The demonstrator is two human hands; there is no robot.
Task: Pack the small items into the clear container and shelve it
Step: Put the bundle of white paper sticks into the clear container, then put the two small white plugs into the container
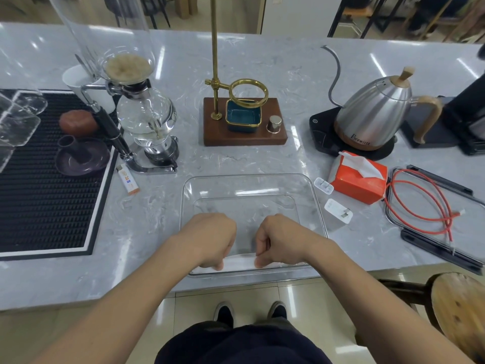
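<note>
Gripping the near rim of the clear rectangular plastic container (252, 185), the left hand (210, 239) and right hand (282, 239) both curl their fingers over its edge at the grey marble counter's (262, 64) front. Two white plug adapters (337, 211), an orange tissue pack (358, 179) and a coiled red cable (420, 200) lie to its right, outside it.

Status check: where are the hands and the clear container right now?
Left hand and right hand both gripping the clear container's near rim. Container empty. Two white chargers still outside, to its right.
</note>
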